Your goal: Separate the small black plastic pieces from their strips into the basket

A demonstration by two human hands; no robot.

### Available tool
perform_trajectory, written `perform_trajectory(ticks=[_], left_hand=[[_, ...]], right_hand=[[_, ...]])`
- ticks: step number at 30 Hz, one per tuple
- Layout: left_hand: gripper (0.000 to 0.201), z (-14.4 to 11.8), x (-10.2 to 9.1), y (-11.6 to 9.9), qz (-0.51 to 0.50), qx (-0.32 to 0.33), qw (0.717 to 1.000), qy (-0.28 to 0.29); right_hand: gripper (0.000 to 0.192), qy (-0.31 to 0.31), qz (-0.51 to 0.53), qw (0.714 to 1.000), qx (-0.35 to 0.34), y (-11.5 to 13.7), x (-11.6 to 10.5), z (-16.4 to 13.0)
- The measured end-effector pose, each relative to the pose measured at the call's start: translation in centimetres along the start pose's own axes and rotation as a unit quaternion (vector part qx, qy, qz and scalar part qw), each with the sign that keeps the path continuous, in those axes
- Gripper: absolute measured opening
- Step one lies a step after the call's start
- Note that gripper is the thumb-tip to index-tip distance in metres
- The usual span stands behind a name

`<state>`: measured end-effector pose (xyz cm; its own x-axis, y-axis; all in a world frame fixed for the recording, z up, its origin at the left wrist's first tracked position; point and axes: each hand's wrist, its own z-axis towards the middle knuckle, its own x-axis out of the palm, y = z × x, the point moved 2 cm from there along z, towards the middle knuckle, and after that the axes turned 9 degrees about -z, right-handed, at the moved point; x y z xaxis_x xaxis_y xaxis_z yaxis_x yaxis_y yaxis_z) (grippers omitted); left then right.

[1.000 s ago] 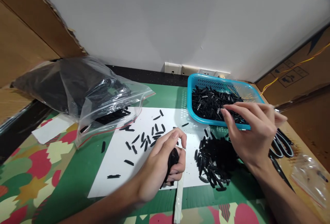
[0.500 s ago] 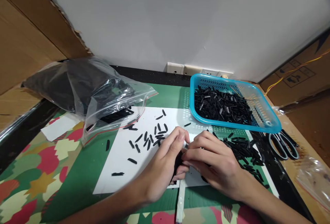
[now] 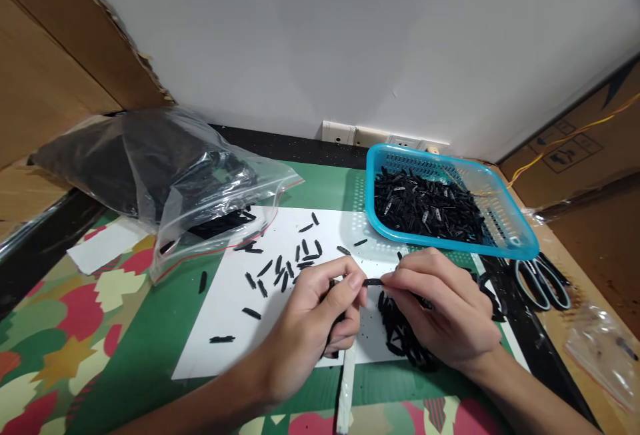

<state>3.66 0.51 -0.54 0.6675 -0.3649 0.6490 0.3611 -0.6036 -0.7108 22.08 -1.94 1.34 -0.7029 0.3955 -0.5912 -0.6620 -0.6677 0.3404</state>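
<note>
A small black strip spans the gap between my two hands, over the white paper. My left hand is closed, with thumb and forefinger at the strip's left end; more black pieces show under its curled fingers. My right hand pinches the strip's other end between thumb and fingertips. Below my left hand a white-wrapped stick points toward me; its upper end is hidden. A pile of black strips lies under my right hand, partly covered by it. Loose black strips are scattered left of my hands.
A blue basket of black pieces stands at the back right. At the left sits a clear zip bag full of black pieces. Scissors and another plastic bag lie on the right. Sockets line the wall.
My hands have come slightly apart, the right one moving rightward, and the black strip now shows between them. Another loose strip shows on the paper just above my left hand.
</note>
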Motion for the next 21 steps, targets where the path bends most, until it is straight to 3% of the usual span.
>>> perform_trajectory(ticks=[7,21], left_hand=[[0.037,-0.12,-0.09,0.26,0.017,0.055,0.998,0.003],[0.043,0.08,-0.03,0.16,0.054,0.056,0.997,-0.022]], right_hand=[[0.015,0.018,0.002,1.0,0.0,-0.2,0.23,0.34],[0.02,0.03,0.012,0.999,-0.008,-0.04,0.22,0.49]])
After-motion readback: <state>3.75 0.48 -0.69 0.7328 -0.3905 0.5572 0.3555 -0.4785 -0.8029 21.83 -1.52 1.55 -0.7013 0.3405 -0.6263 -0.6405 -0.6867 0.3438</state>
